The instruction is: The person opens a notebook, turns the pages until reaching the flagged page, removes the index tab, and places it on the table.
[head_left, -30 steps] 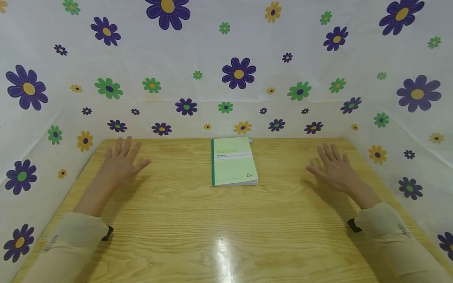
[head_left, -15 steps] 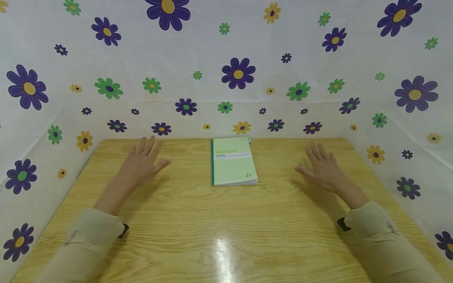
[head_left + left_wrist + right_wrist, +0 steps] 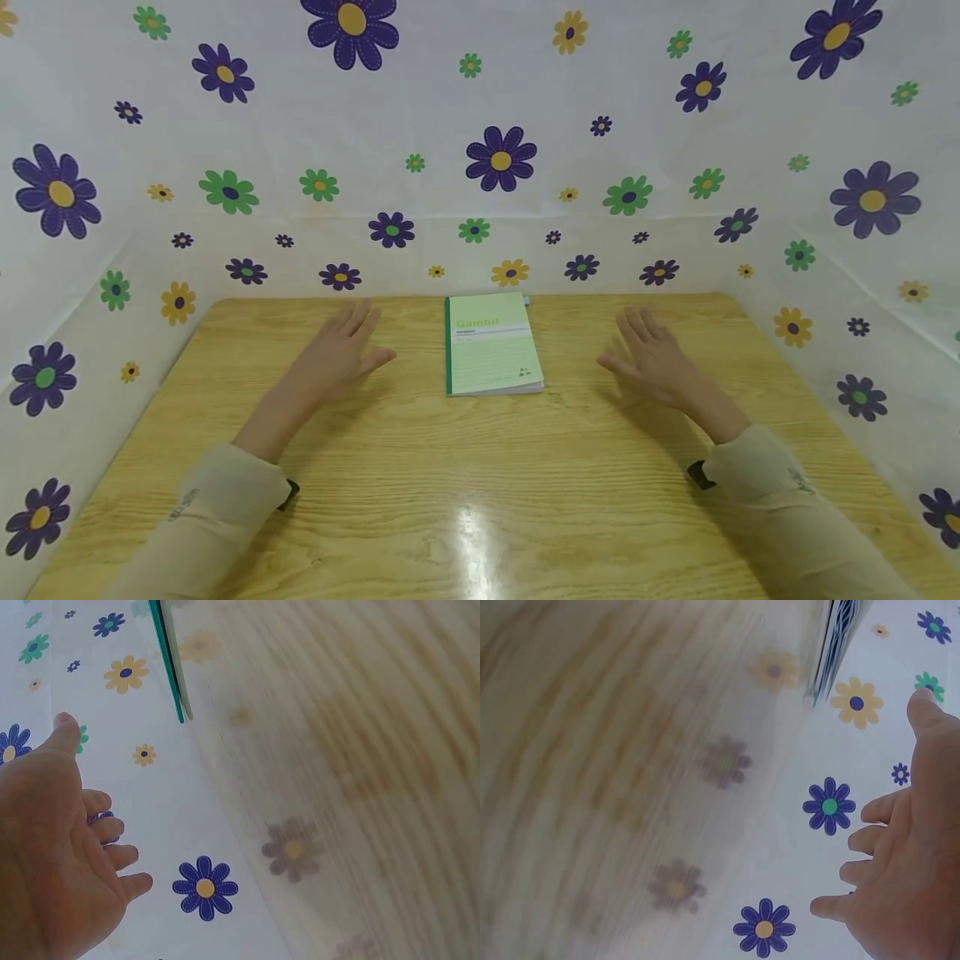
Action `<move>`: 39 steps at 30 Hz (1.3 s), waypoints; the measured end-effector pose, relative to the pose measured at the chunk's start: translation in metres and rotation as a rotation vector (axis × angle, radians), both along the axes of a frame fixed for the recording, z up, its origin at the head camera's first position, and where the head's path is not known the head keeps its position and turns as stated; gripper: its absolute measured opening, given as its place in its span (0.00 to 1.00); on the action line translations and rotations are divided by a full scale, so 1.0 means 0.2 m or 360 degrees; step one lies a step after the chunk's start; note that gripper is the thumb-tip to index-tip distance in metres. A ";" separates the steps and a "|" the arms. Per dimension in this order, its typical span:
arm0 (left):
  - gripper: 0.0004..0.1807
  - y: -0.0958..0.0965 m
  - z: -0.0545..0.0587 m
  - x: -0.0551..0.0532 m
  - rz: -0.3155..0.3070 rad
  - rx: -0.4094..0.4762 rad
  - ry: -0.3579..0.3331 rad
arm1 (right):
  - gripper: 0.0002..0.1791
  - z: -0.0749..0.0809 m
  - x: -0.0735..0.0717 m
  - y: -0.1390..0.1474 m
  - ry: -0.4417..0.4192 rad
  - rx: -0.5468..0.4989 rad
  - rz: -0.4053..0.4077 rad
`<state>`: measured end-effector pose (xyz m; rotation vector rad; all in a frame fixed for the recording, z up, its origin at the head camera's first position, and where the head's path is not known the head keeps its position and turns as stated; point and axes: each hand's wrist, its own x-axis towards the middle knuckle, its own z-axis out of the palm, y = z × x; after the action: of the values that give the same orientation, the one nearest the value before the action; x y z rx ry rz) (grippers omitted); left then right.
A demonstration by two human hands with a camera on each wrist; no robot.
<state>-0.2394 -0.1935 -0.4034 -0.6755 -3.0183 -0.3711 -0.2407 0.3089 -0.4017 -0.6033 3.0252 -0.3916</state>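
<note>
A pale green notebook (image 3: pixel 492 354) with a dark green spine lies at the back middle of the table, its cover marked "Gambit". My left hand (image 3: pixel 330 350) is to its left, fingers extended and thumb pointing toward the book. On the other side my right hand (image 3: pixel 656 362) is held much the same way, thumb toward the book. Both hands are apart from it and hold nothing. In the left wrist view the notebook's green spine (image 3: pixel 166 660) shows beyond the left hand (image 3: pixel 64 847). The right wrist view shows the page edges (image 3: pixel 836 645) beyond the right hand (image 3: pixel 915 855).
The wooden table (image 3: pixel 480 467) is glossy, with a light reflection near its front. A white cloth (image 3: pixel 420 100) printed with flowers rises along its back and both sides. A small bluish tab (image 3: pixel 527 301) sticks out by the notebook's top right corner.
Both hands have moved inward toward the notebook, the left one rightward and the right one leftward. The notebook stays in place on the table.
</note>
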 end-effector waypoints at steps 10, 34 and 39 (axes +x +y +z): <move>0.49 0.13 -0.02 -0.02 -0.0025 0.0044 -0.0029 | 0.52 -0.02 -0.02 -0.14 -0.0093 -0.0119 0.0017; 0.49 0.40 -0.07 -0.08 -0.0065 0.0118 -0.0245 | 0.51 -0.06 -0.06 -0.47 -0.0304 -0.0420 0.0165; 0.50 0.45 -0.08 -0.10 -0.0049 0.0052 -0.0304 | 0.48 -0.07 -0.09 -0.50 -0.0262 -0.0353 0.0227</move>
<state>-0.2596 -0.1031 -0.4189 -0.7241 -3.1748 -0.5131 -0.2597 0.2084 -0.4153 -0.7526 2.7825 -0.7362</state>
